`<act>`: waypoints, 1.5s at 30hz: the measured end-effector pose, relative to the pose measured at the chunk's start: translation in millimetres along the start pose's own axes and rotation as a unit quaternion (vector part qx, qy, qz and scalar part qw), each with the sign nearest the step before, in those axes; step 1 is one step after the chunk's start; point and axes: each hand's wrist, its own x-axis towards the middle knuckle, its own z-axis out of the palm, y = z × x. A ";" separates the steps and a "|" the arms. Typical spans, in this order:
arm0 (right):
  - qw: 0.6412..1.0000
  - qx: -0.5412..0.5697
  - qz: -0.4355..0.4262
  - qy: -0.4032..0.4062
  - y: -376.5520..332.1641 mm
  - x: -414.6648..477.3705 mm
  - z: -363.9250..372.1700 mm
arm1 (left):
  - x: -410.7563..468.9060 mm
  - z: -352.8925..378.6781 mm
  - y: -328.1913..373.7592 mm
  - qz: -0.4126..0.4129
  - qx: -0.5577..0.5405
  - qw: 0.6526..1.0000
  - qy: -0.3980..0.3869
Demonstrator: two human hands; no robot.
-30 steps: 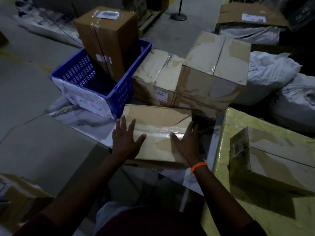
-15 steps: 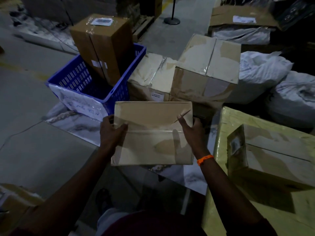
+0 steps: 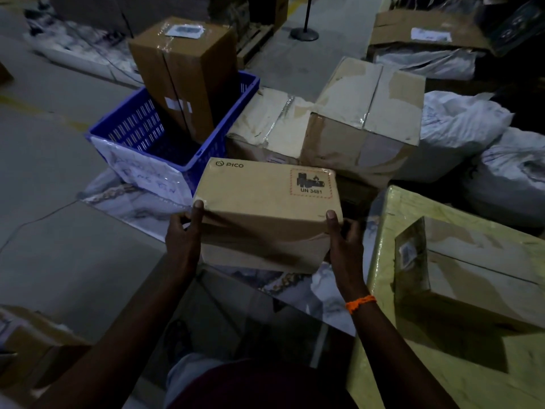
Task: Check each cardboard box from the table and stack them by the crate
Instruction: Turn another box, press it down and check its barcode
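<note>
White sacks (image 3: 460, 131) at the right, a black stanchion base (image 3: 304, 33) far back on grey floor (image 3: 35, 172)

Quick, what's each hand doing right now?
Left hand: holding the PICO box by its left end.
Right hand: holding the same box by its right end.

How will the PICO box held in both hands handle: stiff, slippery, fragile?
The box is probably stiff: its edges run straight though the left hand and right hand grip only its ends. Its glossy wrap may be slippery. The UN 3481 label suggests batteries inside, so set it down gently.
</note>
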 end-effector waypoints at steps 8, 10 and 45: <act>0.999 0.036 -0.008 -0.009 10.3 -19.7 -0.9 | -17.1 -10.1 -15.2 -0.003 -0.026 0.999 -0.020; 0.999 0.045 -0.008 -0.009 12.6 -23.5 -0.4 | -21.8 -10.7 -17.2 -0.002 -0.026 0.999 -0.020; 0.782 -0.534 -0.279 -0.158 -27.6 38.8 47.3 | 37.5 21.7 43.9 0.330 0.546 0.738 -0.219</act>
